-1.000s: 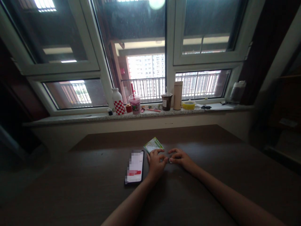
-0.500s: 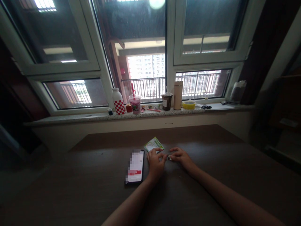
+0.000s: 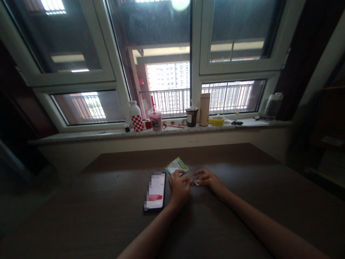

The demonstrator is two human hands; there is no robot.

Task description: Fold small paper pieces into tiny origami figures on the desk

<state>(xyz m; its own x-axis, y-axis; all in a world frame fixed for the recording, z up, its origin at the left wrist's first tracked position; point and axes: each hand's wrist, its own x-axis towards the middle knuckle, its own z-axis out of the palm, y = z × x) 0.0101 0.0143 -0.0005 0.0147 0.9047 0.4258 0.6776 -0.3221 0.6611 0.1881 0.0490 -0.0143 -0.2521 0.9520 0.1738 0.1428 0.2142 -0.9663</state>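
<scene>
Near the middle of the table (image 3: 113, 230), a small pale piece (image 3: 196, 183) with darker marks lies between my two hands, too small to name. My right hand (image 3: 211, 180) has its thumb and a finger closed on the piece, its other fingers bent above. Close on the other side is my left hand (image 3: 180, 187), its thumb and a finger drawn together at the piece's edge; whatever they pinch is hidden. Just beyond my left fingers lies a flat green-and-white packet (image 3: 176, 165). A phone (image 3: 155, 192) with a lit screen rests left of that hand.
Along the stone windowsill (image 3: 107, 136) stand a checked bottle (image 3: 137, 120), a pink drink cup (image 3: 155, 120), a dark drink cup (image 3: 191, 118), a tan flask (image 3: 204, 109), yellow tape (image 3: 216, 121) and black scissors (image 3: 237, 123). Windows rise behind the sill.
The small piece has turned slightly between my fingers and shows more of its pale side. Both hands stay in nearly the same place; the packet and phone lie as before.
</scene>
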